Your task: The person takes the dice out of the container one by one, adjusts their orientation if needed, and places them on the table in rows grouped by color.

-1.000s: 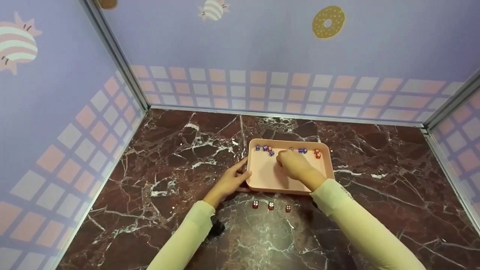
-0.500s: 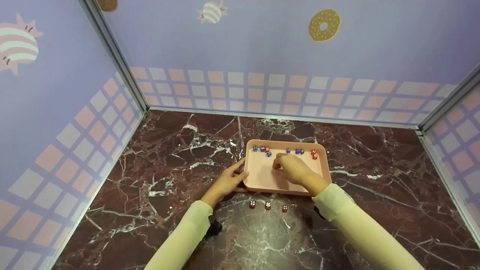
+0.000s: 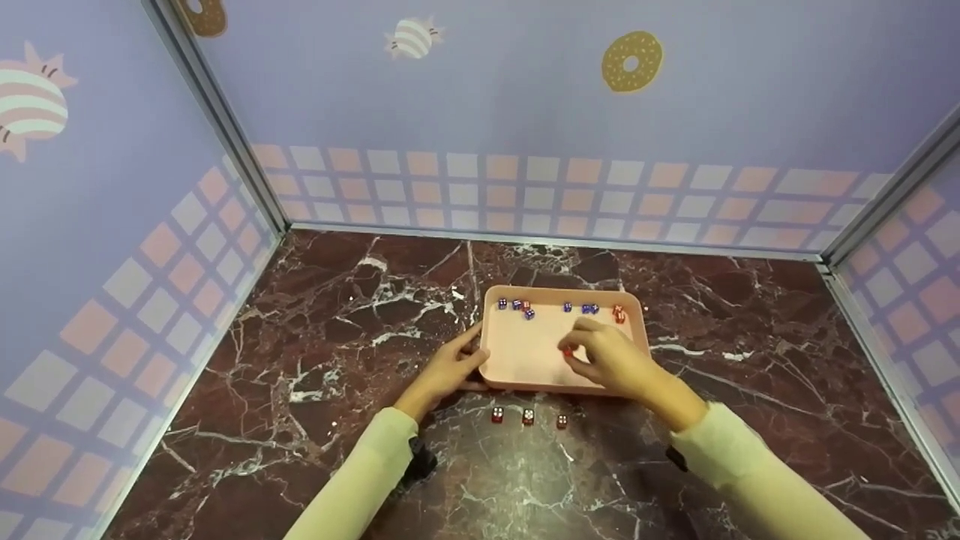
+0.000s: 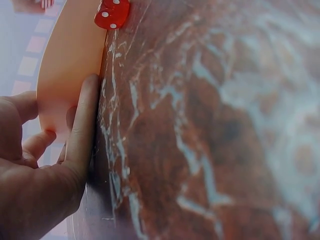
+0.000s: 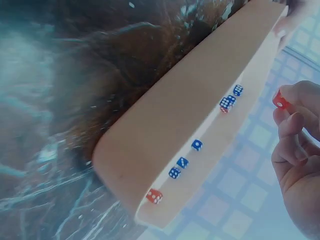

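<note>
My right hand (image 3: 613, 360) is over the right part of a shallow peach tray (image 3: 551, 387), pinching a red die (image 5: 280, 100) between thumb and fingertips. At the tray's left side my left hand (image 3: 444, 369) grips the wall, the thumb at the rim and other fingers along the outside and low by the table. Several blue dice (image 3: 567, 307) lie along the tray's far side. Red dice (image 3: 619, 315) sit in its far right corner, and another red die (image 3: 526, 304) lies among the blue ones at the far left.
Three red dice (image 3: 529, 416) stand in a spaced row on the dark marbled table (image 3: 360, 315), just in front of the tray. Lilac panels (image 3: 495, 90) with printed sweets and squares close off the back, left and right.
My right hand has lifted from the tray floor and drawn back to the right, a red die now showing in its pinch. The left hand keeps its hold on the tray.
</note>
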